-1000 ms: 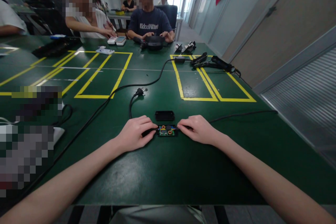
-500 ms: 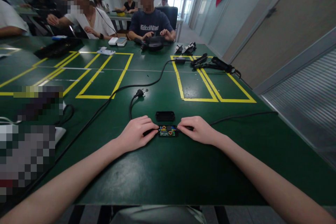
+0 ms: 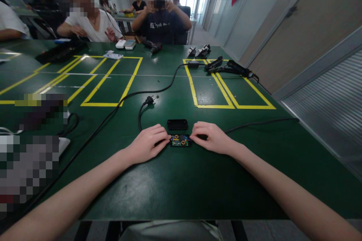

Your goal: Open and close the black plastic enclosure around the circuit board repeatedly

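My left grip pinches one cord, my right grip another cord, at opposite ends of the open case, presumably for steadiness; a black lid lies just beyond.

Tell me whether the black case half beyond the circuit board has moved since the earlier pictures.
No, not visibly: the black case half keeps the same place, nearer the wearer and left of the right-hand yellow tape's near edge.

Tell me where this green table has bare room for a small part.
Bare: the green table between the forearms, nearer than the circuit board; also right of the right forearm, nearer than the cable there. Crowded: around that board, between left hand and right hand, with the black cover just beyond.
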The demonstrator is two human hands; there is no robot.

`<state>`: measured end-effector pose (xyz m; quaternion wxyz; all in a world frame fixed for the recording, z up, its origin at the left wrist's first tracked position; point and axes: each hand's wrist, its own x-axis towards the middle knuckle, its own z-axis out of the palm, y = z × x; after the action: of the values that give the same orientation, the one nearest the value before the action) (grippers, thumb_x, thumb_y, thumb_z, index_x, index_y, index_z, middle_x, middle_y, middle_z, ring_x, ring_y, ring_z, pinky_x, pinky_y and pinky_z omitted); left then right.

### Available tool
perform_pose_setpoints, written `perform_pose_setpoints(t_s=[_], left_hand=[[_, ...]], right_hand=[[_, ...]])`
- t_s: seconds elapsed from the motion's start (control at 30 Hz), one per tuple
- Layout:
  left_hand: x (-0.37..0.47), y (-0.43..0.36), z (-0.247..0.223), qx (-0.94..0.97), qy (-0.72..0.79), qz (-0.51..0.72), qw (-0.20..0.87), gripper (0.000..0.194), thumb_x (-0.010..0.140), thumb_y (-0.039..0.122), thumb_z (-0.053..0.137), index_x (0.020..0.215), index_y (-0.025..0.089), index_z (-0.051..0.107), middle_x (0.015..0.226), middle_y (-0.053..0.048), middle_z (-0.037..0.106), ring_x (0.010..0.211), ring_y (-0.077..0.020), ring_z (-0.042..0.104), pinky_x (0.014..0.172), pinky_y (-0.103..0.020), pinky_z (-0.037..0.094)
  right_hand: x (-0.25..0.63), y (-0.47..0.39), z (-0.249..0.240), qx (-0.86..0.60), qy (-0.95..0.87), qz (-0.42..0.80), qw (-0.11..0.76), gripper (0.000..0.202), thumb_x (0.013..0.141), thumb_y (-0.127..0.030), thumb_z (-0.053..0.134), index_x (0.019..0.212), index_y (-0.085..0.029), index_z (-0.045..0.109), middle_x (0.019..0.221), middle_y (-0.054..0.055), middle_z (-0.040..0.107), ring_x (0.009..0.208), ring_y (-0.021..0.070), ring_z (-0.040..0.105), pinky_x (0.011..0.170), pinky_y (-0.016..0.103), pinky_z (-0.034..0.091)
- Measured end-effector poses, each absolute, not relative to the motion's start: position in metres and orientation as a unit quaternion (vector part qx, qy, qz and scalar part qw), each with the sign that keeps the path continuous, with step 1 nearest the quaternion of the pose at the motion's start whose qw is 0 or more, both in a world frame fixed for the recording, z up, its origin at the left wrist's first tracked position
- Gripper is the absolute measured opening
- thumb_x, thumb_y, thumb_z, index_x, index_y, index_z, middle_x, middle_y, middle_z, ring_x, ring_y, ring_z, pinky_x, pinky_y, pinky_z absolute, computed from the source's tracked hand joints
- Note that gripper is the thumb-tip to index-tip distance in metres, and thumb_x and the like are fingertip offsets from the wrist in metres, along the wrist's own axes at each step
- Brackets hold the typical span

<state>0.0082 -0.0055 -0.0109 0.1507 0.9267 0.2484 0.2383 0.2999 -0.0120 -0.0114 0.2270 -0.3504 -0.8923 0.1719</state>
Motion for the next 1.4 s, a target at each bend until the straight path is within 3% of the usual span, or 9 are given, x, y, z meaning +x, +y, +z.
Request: perform_pose_setpoints(t_s=[0.27,0.4,0.47,0.57,0.63,0.8,0.97,1.2,1.4], left_hand=[[0.006,-0.008,-0.008,0.945,0.243,0.207,0.075,0.024,0.106,0.021,0.048,0.101,0.017,0.071,0.095,-0.007,0.072,0.088,-0.0199,0.064,0.077,-0.033,0.05],[0.006,-0.007,-0.012,0.915,0.29,0.26,0.102,0.025,0.105,0.028,0.052,0.119,0.019,0.07,0.102,-0.008,0.073,0.094,-0.0224,0.066,0.082,-0.036,0.052],[0.007,-0.005,-0.015,0.893,0.338,0.274,0.116,0.045,0.101,0.039,0.061,0.142,0.02,0.059,0.118,-0.011,0.072,0.106,-0.0268,0.065,0.092,-0.041,0.053],[0.009,-0.004,-0.02,0.89,0.37,0.241,0.11,0.095,0.088,0.061,0.075,0.163,0.02,0.035,0.141,-0.017,0.063,0.127,-0.0354,0.058,0.107,-0.053,0.047],[0.008,-0.003,-0.024,0.901,0.362,0.217,0.106,0.103,0.084,0.063,0.078,0.166,0.022,0.031,0.146,-0.018,0.061,0.134,-0.0375,0.054,0.113,-0.055,0.042],[0.006,-0.004,-0.026,0.907,0.331,0.228,0.125,0.095,0.088,0.047,0.08,0.166,0.025,0.03,0.14,-0.015,0.067,0.127,-0.0324,0.063,0.106,-0.049,0.051],[0.004,-0.005,-0.025,0.906,0.309,0.26,0.131,0.096,0.088,0.037,0.082,0.166,0.024,0.029,0.144,-0.016,0.066,0.127,-0.0309,0.067,0.107,-0.049,0.056],[0.004,-0.008,-0.028,0.906,0.286,0.278,0.144,0.094,0.089,0.026,0.08,0.167,0.025,0.028,0.162,-0.017,0.048,0.146,-0.0312,0.054,0.116,-0.048,0.053],[0.006,-0.01,-0.023,0.892,0.286,0.289,0.196,0.085,0.089,0.021,0.077,0.163,0.028,0.035,0.161,-0.014,0.049,0.144,-0.0295,0.055,0.119,-0.047,0.051]], right_hand=[[0.297,-0.013,-0.017,-0.374,-0.889,0.117,0.239,0.015,0.098,-0.023,0.06,0.085,-0.019,0.066,0.084,0.005,0.067,0.079,0.0192,0.063,0.071,0.03,0.046],[0.297,-0.014,-0.016,-0.415,-0.866,0.095,0.262,0.014,0.099,-0.031,0.06,0.104,-0.019,0.066,0.101,0.009,0.07,0.091,0.0238,0.066,0.08,0.036,0.048],[0.297,-0.013,-0.018,-0.44,-0.853,0.085,0.268,0.025,0.103,-0.034,0.055,0.119,-0.019,0.066,0.113,0.013,0.07,0.103,0.0279,0.066,0.087,0.04,0.049],[0.298,-0.011,-0.023,-0.466,-0.843,0.082,0.255,0.038,0.105,-0.037,0.049,0.138,-0.023,0.063,0.131,0.016,0.067,0.12,0.033,0.061,0.096,0.049,0.048],[0.297,-0.01,-0.026,-0.463,-0.846,0.1,0.246,0.038,0.104,-0.036,0.052,0.138,-0.025,0.064,0.134,0.015,0.067,0.122,0.0335,0.06,0.1,0.053,0.047],[0.293,-0.012,-0.026,-0.46,-0.811,0.203,0.3,0.022,0.097,-0.03,0.065,0.117,-0.021,0.069,0.111,0.011,0.076,0.103,0.0269,0.069,0.092,0.046,0.052],[0.289,-0.014,-0.022,-0.452,-0.744,0.339,0.358,0.025,0.09,-0.026,0.07,0.115,-0.021,0.066,0.1,0.006,0.076,0.087,0.0208,0.071,0.078,0.036,0.058],[0.289,-0.014,-0.02,-0.44,-0.751,0.331,0.364,0.027,0.091,-0.025,0.067,0.117,-0.02,0.069,0.098,0.006,0.075,0.086,0.0204,0.069,0.082,0.037,0.059],[0.29,-0.014,-0.024,-0.44,-0.753,0.307,0.382,0.025,0.09,-0.025,0.068,0.115,-0.021,0.069,0.093,0.004,0.073,0.083,0.0197,0.068,0.08,0.035,0.059]])
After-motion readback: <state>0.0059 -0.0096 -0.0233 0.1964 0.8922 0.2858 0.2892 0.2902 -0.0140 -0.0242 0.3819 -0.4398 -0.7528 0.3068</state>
